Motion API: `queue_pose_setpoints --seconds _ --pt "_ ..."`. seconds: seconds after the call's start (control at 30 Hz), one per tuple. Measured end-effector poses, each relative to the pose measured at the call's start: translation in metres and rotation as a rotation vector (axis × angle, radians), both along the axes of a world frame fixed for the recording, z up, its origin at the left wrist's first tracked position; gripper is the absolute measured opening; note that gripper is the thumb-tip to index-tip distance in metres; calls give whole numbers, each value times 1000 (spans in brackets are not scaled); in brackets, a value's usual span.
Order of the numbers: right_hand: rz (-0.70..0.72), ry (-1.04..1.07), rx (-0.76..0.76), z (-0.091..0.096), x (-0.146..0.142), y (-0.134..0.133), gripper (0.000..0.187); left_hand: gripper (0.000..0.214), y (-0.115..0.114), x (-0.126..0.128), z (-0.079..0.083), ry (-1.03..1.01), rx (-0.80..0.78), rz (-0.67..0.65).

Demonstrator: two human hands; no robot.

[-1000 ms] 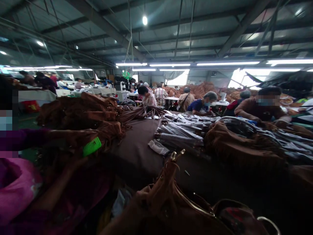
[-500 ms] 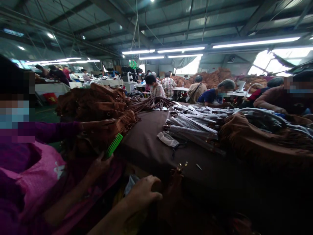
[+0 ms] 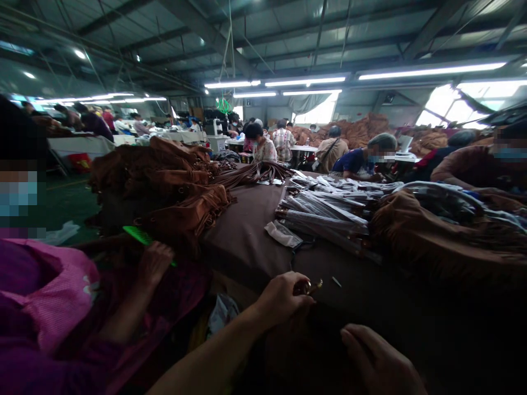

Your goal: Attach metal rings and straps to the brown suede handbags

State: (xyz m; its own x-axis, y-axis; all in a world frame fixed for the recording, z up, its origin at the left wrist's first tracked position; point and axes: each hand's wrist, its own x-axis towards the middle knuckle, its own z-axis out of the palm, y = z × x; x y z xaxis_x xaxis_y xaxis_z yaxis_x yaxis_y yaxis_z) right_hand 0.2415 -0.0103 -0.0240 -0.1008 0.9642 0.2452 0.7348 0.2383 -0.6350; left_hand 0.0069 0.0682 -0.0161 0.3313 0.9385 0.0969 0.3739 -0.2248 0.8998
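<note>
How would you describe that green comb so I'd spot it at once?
Find the brown-covered table, then the heap of fringed tan suede bags at its left end. At the heap's near edge, a worker's hand holds a bright green comb, the only vivid green thing there.

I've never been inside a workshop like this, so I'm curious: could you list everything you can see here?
brown fringed suede bags: many, brown, heaped on the table at left and right
plastic-wrapped bundles: many, silvery, mid-table
table: one, dark brown cover, foreground
green comb: one, green, at left
co-worker's hand: one, beside the comb
seated workers: several, mixed clothing, background
brass clasp: one, brass, at the left hand
left hand: one, centre, pinching the clasp
right hand: one, lower right
</note>
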Motion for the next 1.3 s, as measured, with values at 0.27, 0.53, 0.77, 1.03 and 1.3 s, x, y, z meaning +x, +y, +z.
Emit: queue_pose_setpoints --seconds 0.27,0.53,0.77,1.03,1.3 --pt "-170 260 55 0 -46 20 48 30 -29 6 1 -101 -44 36" --pt "-298 562 -158 0 -42 22 48 37 -33 14 3 -50 45 68" --pt "-348 1060 -481 -23 -31 27 50 18 -33 35 -12 -232 -60 69" --pt "-254 1027 -508 -36 -24 32 44 13 -33 36 -16 -239 -61 98" --pt "-122 882 -537 -18 -23 33 47 13 -33 35 -15 -228 -91 72"
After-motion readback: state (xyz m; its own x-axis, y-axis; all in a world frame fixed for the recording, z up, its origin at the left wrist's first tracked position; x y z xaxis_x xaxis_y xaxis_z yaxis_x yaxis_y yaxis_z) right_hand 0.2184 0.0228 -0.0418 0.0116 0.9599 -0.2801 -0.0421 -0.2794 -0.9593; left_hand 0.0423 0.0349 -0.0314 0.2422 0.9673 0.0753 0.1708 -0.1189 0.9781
